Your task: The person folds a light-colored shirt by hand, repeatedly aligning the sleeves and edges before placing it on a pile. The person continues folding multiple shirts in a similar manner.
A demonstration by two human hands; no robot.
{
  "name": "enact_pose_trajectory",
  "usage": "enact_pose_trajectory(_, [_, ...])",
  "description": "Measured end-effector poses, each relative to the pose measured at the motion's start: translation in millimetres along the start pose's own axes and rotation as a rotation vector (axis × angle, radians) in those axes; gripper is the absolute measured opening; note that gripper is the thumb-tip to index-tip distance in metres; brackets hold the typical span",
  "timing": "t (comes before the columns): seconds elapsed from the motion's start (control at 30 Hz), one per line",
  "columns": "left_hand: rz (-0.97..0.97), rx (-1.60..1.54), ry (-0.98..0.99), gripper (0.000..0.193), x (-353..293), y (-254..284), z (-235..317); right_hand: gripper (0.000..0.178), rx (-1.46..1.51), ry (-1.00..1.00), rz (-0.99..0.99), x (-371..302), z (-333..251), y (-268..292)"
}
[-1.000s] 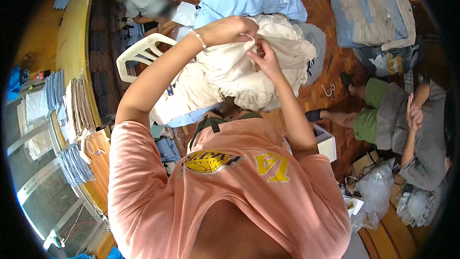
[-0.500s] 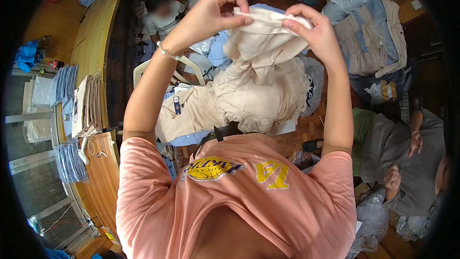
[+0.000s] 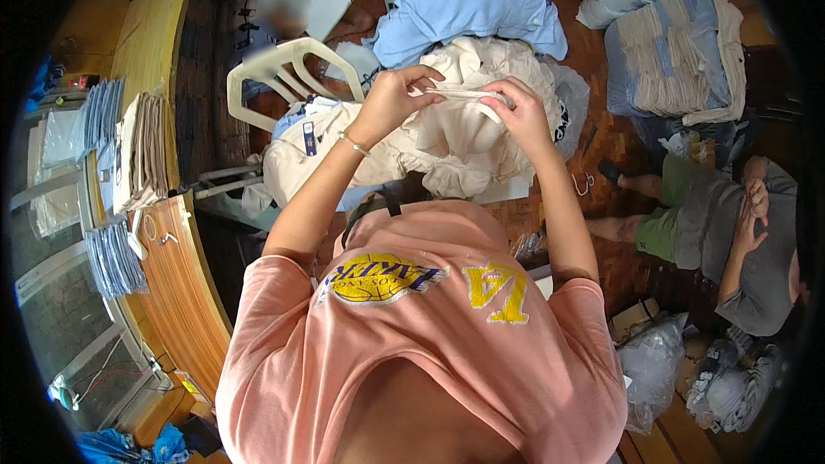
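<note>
And it's the cream cloth (image 3: 462, 96), up in mid-air over the heap of cream clothes (image 3: 507, 58), a folded edge running hand to hand! The left hand (image 3: 397, 107) has its fingers clamped on one end; the right hand (image 3: 524, 120) answers at the other, thumb and fingers pinched on the fabric. Below, loose cloth drops toward the heap. A dark tag (image 3: 309, 139) shows at the heap's left end, the white chair (image 3: 235, 93) close by, blue clothes (image 3: 473, 13) piled behind. Far left, folded beige clothes (image 3: 144, 155) sit near the edge of the wooden counter (image 3: 153, 30). Out right, a co-worker in grey (image 3: 748, 266), hands together!
</note>
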State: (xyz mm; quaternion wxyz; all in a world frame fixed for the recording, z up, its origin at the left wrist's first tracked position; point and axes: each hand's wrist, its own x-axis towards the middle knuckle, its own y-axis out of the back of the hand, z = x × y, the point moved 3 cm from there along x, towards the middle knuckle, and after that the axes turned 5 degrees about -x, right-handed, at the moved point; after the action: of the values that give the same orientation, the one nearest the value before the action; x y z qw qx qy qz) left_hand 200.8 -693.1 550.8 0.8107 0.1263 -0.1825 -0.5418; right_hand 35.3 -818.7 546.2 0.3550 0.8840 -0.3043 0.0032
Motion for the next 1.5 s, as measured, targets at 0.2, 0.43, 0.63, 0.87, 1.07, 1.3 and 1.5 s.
enact_pose_trajectory(0.2, [0.001, 0.117, 0.093, 0.014, -18.1, -13.5, -13.6, 0.012, -0.211, 0.135, -0.003, -18.0, 3.7, -13.5])
enact_pose_trajectory(0.43, [0.051, 0.199, -0.022, 0.016, -25.7, -18.7, -28.2, 0.011, -0.183, 0.002, -0.044, -33.5, 10.6, -23.9])
enact_pose_trajectory(0.63, [0.012, 0.109, 0.085, 0.014, -29.4, -24.4, -34.4, 0.011, -0.124, -0.012, 0.016, -44.2, 16.2, -29.7])
enact_pose_trajectory(0.87, [0.009, 0.131, 0.060, 0.013, -32.2, -26.4, -34.0, 0.012, -0.113, -0.005, 0.033, -50.5, 18.2, -30.4])
enact_pose_trajectory(1.07, [0.015, 0.194, 0.027, 0.012, -34.6, -27.9, -25.9, 0.012, -0.109, -0.010, 0.044, -57.7, 23.1, -32.9])
enact_pose_trajectory(1.3, [-0.161, 0.215, 0.021, 0.013, -40.1, -31.7, -24.5, 0.018, 0.143, -0.118, -0.341, -62.5, 39.9, -41.6])
enact_pose_trajectory(1.5, [-0.479, -0.012, -0.055, 0.012, -41.0, -22.9, 18.9, 0.035, -0.400, 0.004, -0.109, -19.3, 128.1, -65.7])
